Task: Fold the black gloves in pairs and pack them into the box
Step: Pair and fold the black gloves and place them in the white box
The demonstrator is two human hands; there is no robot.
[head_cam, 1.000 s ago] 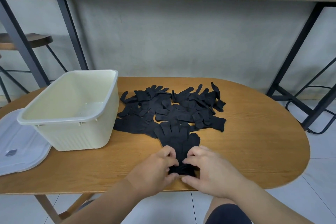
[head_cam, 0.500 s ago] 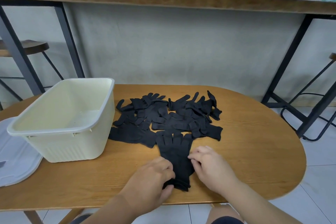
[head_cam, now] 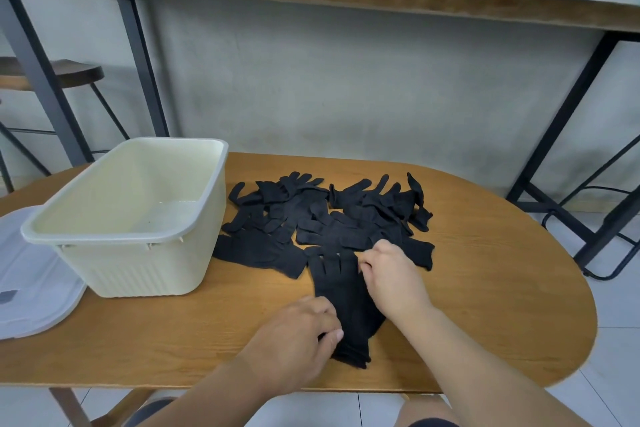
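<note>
Stacked glove pair [head_cam: 346, 302] lies flat on the wooden table [head_cam: 485, 288], near the front edge, fingers pointing away toward the loose glove pile [head_cam: 329, 215]; its fingertips touch the pile's near edge. Left hand [head_cam: 298, 340] sits at the cuff end, fingers curled, thumb and fingertips pinching the cuff's left edge. Right hand [head_cam: 391, 276] is at the pair's finger end, right side, fingers bent and bunched together; looks like they're pinching the glove fingers, but the contact point is hidden under the hand, can't tell for sure.

Cream plastic box [head_cam: 138, 218] is open and sits left of the pile, just beside it; no gloves visible inside. Translucent lid [head_cam: 31, 288] lies flat left of the box, with a small dark label on it, too small to read. No readable writing or brands anywhere.
</note>
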